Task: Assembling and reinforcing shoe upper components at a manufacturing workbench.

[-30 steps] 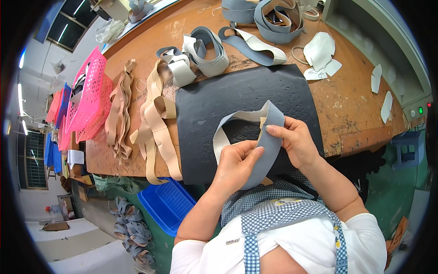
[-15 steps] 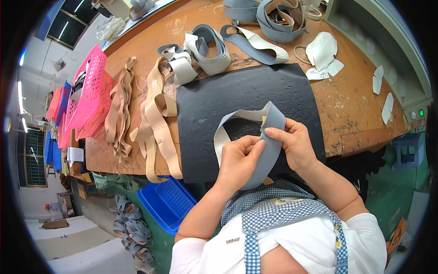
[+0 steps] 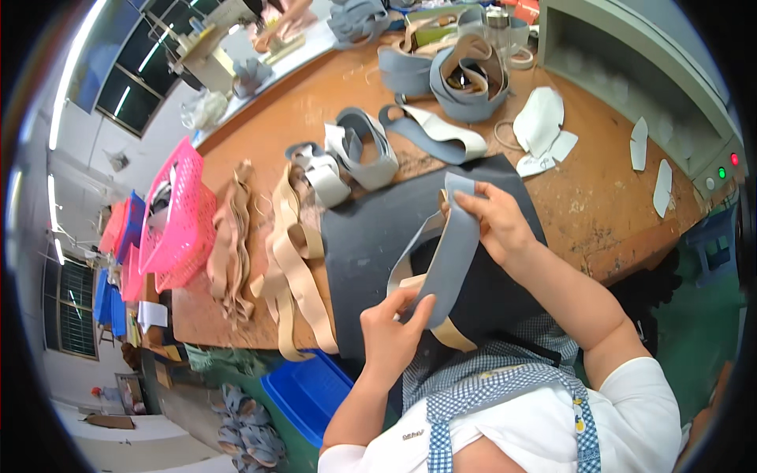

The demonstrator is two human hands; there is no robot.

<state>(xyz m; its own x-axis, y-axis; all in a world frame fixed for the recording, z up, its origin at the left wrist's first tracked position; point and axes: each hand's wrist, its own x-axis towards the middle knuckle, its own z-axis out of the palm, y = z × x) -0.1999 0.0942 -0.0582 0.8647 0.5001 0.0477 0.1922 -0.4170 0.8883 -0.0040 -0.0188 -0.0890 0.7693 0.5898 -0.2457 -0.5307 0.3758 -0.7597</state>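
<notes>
A grey-blue strip (image 3: 455,252) of leather-like material, bent into a loop, is stretched slantwise between my two hands above a black mat (image 3: 359,256). My left hand (image 3: 390,331) pinches its lower end between thumb and fingers. At the upper end, my right hand (image 3: 502,226) grips it with the thumb on top. A beige strip (image 3: 453,335) shows beneath the grey-blue one, close to my left hand; I cannot tell how the two are joined.
Tan strips (image 3: 288,272) and brownish strips (image 3: 231,244) lie left of the mat. Coiled grey strips (image 3: 471,87) and white cut pieces (image 3: 540,122) lie beyond it. A pink basket (image 3: 177,229) stands at the left, a blue basket (image 3: 303,390) below the table edge. A grey cabinet (image 3: 654,102) borders the right.
My hands have moved apart along the strip, right hand up and left hand down, pulling it straighter. The view has shifted, showing more of the far table and a person's arm there.
</notes>
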